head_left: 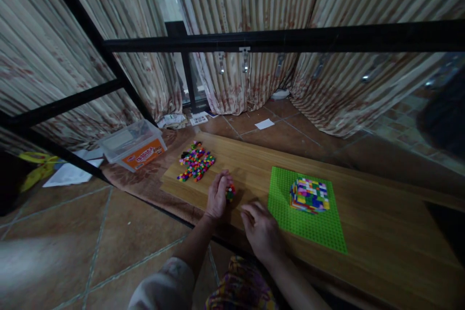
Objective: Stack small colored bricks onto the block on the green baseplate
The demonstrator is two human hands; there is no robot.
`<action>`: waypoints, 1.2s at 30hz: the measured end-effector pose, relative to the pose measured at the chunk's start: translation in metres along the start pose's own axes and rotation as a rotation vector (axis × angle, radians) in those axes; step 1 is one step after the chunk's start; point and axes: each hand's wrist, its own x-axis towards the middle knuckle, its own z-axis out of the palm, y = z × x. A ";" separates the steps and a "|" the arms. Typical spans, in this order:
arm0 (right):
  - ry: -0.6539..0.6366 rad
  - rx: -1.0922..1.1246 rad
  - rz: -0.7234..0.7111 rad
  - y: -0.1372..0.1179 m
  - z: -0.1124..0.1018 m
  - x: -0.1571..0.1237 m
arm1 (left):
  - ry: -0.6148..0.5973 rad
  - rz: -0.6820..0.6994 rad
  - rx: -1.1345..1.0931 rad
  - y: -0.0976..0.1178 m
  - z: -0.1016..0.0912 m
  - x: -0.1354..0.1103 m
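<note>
My left hand (218,195) rests on the wooden board with its fingers stretched out, edge down, beside a small cluster of colourful toy bricks (230,192). It partly hides that cluster. To its right, my right hand (262,230) is closed, thumb and fingers curled together; whatever it may hold is hidden. Just past it lies a green studded baseplate (281,203), bearing a block built of multicoloured bricks (310,194). A larger heap of loose small bricks (197,162) spreads over the left end of the board.
A clear plastic tub (132,144) with an orange label stands left of the wooden board (378,213). Behind are a black metal rail (276,41) and striped curtains (243,5). Papers (265,124) lie on the tiled floor. A dark rectangle (446,225) is at the board's right.
</note>
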 end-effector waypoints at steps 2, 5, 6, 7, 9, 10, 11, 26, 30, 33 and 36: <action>-0.015 -0.055 -0.009 -0.007 0.011 0.007 | 0.016 -0.021 -0.033 0.001 0.000 0.000; -0.004 -0.159 -0.007 -0.013 0.022 0.017 | 0.038 -0.050 -0.084 0.000 -0.001 0.001; 0.002 -0.187 -0.004 -0.014 0.025 0.019 | 0.049 -0.054 -0.104 0.000 -0.001 0.002; 0.009 -0.211 -0.001 -0.014 0.027 0.021 | 0.061 -0.058 -0.123 -0.001 -0.001 0.002; 0.020 -0.247 -0.001 -0.014 0.030 0.024 | 0.082 -0.062 -0.158 -0.002 -0.002 0.003; 0.022 -0.261 -0.004 -0.013 0.032 0.025 | 0.087 -0.065 -0.169 -0.002 -0.002 0.004; 0.021 -0.274 -0.008 -0.013 0.032 0.026 | 0.088 -0.068 -0.175 -0.003 -0.002 0.004; 0.118 0.146 0.131 0.012 -0.021 0.001 | -0.060 0.095 0.256 -0.004 0.001 -0.001; 0.166 0.202 0.202 0.013 -0.051 -0.006 | -0.110 0.198 0.445 -0.006 0.002 0.000; 0.217 0.182 0.259 0.020 -0.075 -0.012 | -0.127 0.276 0.592 -0.006 0.003 0.002; 0.280 0.142 0.284 0.032 -0.100 -0.011 | -0.125 0.328 0.679 -0.007 0.004 0.004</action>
